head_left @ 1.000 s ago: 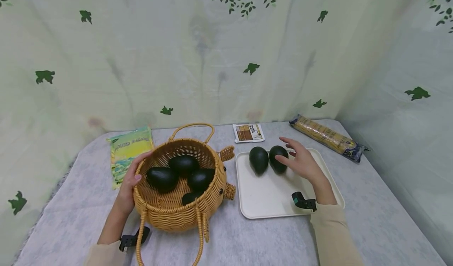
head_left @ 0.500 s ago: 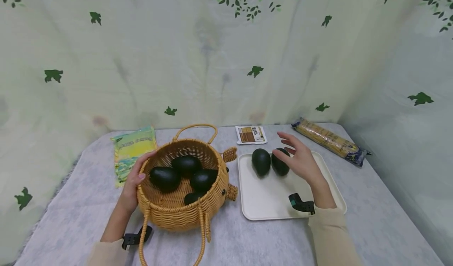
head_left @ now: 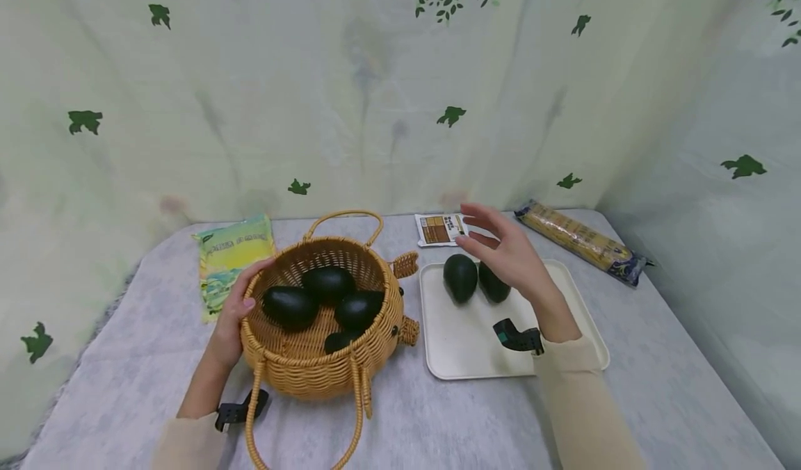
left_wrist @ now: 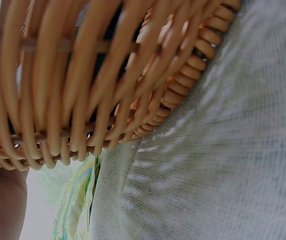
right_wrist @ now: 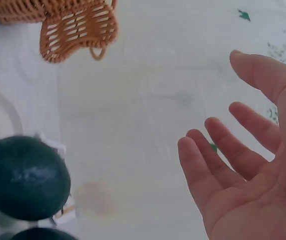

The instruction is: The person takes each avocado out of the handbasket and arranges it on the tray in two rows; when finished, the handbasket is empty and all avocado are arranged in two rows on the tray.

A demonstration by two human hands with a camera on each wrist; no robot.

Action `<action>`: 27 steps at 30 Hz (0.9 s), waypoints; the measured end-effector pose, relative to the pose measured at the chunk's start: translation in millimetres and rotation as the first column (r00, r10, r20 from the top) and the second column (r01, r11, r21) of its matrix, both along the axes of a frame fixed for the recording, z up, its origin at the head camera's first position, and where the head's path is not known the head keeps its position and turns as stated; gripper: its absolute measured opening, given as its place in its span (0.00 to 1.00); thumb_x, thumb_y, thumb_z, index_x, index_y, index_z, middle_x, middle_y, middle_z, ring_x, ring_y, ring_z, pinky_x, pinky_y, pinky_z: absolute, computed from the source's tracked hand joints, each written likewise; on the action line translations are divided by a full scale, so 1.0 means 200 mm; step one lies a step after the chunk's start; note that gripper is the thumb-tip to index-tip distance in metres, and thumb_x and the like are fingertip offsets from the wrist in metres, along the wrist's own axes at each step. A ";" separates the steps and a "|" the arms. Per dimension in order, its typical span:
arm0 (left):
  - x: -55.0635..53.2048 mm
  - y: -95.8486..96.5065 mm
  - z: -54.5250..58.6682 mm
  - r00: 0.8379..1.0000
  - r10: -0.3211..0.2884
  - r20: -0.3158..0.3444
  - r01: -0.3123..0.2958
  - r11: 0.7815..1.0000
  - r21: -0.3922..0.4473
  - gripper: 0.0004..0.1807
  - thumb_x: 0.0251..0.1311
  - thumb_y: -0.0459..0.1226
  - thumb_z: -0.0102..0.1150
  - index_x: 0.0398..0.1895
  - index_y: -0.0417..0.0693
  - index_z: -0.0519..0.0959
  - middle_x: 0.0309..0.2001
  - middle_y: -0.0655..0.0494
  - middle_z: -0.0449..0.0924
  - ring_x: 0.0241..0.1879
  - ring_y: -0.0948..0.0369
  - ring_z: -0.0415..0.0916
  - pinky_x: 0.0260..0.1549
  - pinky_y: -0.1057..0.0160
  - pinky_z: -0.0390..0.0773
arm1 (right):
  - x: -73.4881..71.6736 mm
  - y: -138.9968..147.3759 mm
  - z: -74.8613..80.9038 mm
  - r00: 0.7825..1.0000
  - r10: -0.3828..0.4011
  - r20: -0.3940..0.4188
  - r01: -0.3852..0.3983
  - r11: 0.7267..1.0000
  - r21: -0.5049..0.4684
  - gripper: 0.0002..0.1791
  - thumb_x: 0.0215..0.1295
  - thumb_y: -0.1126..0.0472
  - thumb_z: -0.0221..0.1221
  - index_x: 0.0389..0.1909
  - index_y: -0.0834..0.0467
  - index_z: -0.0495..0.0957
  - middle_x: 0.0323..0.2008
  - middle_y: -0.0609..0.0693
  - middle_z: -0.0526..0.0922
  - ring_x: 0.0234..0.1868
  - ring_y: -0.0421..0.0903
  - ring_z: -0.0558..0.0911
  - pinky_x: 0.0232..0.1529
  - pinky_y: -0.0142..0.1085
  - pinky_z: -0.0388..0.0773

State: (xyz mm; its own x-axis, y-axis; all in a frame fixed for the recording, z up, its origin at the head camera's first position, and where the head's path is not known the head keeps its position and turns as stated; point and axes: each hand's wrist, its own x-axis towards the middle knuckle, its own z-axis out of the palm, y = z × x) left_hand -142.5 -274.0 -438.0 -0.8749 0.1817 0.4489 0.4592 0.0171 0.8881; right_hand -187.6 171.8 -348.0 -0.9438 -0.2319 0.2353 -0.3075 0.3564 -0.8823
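My left hand [head_left: 233, 317] grips the left rim of a round wicker basket [head_left: 306, 381], thumb over the edge. Several dark green avocados [head_left: 290, 308] lie inside it. The left wrist view is mostly filled by the basket's woven side [left_wrist: 57, 95]. Over the far part of a white tray [head_left: 459, 352] hovers my right hand [head_left: 510, 256], holding nothing, fingers spread and slightly bent. Two avocados lie on that tray, the left one [head_left: 459, 278] in full view and the right one [head_left: 491, 284] partly hidden by the hand. The right wrist view shows the bare palm [right_wrist: 253, 190] apart from the avocado [right_wrist: 25, 177].
A green and yellow packet [head_left: 231, 258] lies left of the basket. Behind the tray are a small brown and white packet [head_left: 438, 231] and a long clear pack [head_left: 578, 239] of what looks like noodles. The basket's long handle [head_left: 357, 428] hangs toward me.
My right hand has risen off the right avocado and shifted left and away from me, toward the small packet. My left hand stays on the basket rim.
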 end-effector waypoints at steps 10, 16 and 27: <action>-0.01 0.02 -0.01 1.000 -0.024 0.012 0.023 0.999 0.043 0.32 0.71 0.36 0.35 0.78 0.39 0.60 0.74 0.49 0.62 0.71 0.56 0.61 0.65 0.70 0.63 | -0.03 -0.17 0.11 0.985 0.172 -0.030 -0.174 0.982 -0.078 0.32 0.71 0.59 0.65 0.73 0.54 0.70 0.69 0.51 0.75 0.68 0.46 0.76 0.66 0.38 0.73; -0.01 0.02 0.00 0.999 -0.003 0.050 0.001 0.999 0.040 0.32 0.71 0.37 0.35 0.79 0.38 0.59 0.74 0.48 0.61 0.71 0.56 0.60 0.65 0.70 0.64 | -0.03 -0.28 0.17 0.967 0.249 -0.056 -0.253 0.966 -0.057 0.31 0.70 0.59 0.65 0.73 0.56 0.70 0.69 0.52 0.75 0.68 0.47 0.76 0.68 0.40 0.72; -0.01 0.01 0.00 0.999 -0.014 0.042 0.013 0.999 0.032 0.32 0.72 0.37 0.35 0.79 0.40 0.60 0.74 0.50 0.61 0.71 0.57 0.59 0.65 0.71 0.63 | -0.05 -0.46 0.15 0.929 0.364 -0.065 -0.368 0.927 -0.070 0.28 0.71 0.60 0.65 0.71 0.55 0.73 0.67 0.49 0.77 0.69 0.43 0.75 0.66 0.36 0.73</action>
State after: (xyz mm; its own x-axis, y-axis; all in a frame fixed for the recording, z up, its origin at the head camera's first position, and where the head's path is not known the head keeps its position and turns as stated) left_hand -144.4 -271.1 -437.3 -0.8907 0.1802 0.4172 0.4212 -0.0173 0.9068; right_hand -196.9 80.6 -317.2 -0.7838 -0.5373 0.3115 -0.4473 0.1403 -0.8833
